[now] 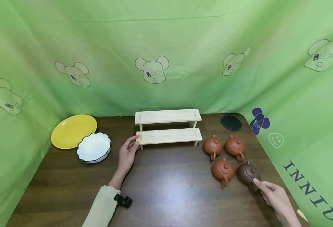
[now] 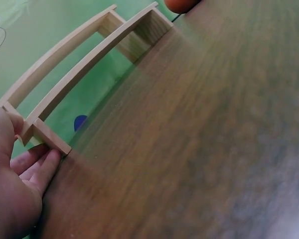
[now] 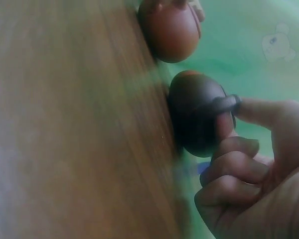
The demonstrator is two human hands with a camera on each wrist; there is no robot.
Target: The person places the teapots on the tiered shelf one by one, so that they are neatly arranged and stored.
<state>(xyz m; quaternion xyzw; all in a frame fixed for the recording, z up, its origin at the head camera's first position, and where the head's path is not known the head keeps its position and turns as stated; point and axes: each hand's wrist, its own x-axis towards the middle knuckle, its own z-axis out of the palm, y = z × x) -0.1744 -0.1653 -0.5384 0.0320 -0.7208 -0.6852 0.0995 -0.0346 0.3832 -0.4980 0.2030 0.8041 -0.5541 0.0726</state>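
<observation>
My left hand (image 1: 127,154) holds the left end of a pale two-step wooden stand (image 1: 169,136), thumb over the lower board and fingers beside its leg (image 2: 52,137). At the right, my right hand (image 1: 275,197) pinches the handle of a dark brown teapot (image 1: 247,172) between thumb and curled fingers. In the right wrist view, the thumb lies on top of that handle (image 3: 226,103). Close by stand three reddish-brown teapots, one front (image 1: 222,170), one back left (image 1: 212,145) and one back right (image 1: 234,146), handles towards me.
A yellow oval plate (image 1: 67,134) lies at the back left, overlapped by a white scalloped bowl (image 1: 93,147) with a dark rim. A dark oval mat (image 1: 231,123) lies at the back right corner. Green printed cloth (image 1: 183,37) hangs around the brown wooden table (image 1: 172,183).
</observation>
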